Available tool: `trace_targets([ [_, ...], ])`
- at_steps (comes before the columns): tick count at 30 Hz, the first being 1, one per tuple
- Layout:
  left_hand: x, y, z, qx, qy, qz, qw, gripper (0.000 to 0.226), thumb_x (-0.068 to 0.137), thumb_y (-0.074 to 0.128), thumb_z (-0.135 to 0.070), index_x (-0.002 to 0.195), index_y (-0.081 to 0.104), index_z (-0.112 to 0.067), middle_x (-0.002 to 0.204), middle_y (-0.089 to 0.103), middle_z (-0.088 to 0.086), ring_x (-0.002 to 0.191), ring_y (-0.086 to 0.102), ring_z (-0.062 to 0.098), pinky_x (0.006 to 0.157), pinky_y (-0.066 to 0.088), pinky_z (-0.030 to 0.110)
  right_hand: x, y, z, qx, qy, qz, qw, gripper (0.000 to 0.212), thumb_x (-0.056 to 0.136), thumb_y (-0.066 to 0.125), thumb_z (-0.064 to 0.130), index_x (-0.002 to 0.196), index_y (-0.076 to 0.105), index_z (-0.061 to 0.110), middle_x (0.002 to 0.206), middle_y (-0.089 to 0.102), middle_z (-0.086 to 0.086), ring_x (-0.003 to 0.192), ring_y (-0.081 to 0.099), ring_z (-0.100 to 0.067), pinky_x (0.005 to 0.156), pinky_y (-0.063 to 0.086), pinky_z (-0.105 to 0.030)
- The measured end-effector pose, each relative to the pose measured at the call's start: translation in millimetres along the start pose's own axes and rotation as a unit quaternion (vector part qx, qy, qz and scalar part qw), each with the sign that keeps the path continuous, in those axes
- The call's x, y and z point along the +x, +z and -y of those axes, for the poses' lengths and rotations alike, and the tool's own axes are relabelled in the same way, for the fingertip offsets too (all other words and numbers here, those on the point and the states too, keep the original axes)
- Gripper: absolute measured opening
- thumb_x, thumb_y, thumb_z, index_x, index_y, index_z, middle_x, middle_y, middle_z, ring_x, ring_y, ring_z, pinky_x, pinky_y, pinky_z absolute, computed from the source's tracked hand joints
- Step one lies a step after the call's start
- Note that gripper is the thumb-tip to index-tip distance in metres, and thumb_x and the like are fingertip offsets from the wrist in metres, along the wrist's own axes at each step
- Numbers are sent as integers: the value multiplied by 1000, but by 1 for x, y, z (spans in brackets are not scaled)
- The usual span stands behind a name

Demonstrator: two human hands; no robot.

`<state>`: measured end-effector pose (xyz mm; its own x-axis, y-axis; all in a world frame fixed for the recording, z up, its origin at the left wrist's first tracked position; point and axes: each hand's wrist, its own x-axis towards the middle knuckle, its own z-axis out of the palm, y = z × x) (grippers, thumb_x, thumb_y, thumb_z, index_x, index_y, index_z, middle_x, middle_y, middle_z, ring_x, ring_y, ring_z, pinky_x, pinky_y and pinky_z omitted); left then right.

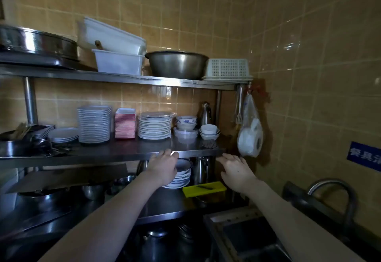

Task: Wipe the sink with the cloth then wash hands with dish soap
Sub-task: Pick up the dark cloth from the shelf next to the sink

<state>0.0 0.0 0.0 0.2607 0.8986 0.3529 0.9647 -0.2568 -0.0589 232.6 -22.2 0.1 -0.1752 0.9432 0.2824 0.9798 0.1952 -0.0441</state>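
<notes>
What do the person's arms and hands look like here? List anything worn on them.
Nothing worn is visible. The left hand and right hand have no gloves, and no ring, watch or bracelet shows. The left forearm and right forearm are uncovered, with no sleeve down to the bottom edge of the picture.

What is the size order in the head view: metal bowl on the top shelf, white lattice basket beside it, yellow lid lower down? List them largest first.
1. metal bowl
2. white lattice basket
3. yellow lid, only slightly smaller and nearer the camera, so this ranking against the basket is unsure.
</notes>
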Motion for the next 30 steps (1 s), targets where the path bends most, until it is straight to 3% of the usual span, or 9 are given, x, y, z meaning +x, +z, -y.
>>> trace_targets([
  [6, 7, 9, 13, 5, 10, 6, 1000, 35, 90, 43, -24, 125, 44, -18, 127, 47, 8, 121, 42, 29, 98, 33, 43, 10, 11, 12, 0, 2, 15, 1000, 59, 93, 44, 14, 149, 25, 22, 153, 30, -4, 141, 27, -26, 117, 20, -43],
  [15, 35, 27, 23, -4, 12, 7, 1000, 36, 90, 43, -23, 126, 43, -19, 127, 46, 7, 121, 41, 28, 100, 33, 42, 42, 25, 4, 8, 7, 7, 1000, 58, 93, 44, 13, 148, 28, 22, 152, 33, -3, 139, 30, -26, 116, 23, -41],
  [30, 154, 79, 18, 3, 8, 18, 1000, 42, 89, 47, -27, 130, 39, -19, 130, 45, 7, 123, 42, 28, 99, 34, 42, 150, 65, -64, 23, 31, 25, 999, 50, 95, 42, 18, 144, 33, 22, 149, 37, -3, 138, 32, -26, 115, 24, -42],
])
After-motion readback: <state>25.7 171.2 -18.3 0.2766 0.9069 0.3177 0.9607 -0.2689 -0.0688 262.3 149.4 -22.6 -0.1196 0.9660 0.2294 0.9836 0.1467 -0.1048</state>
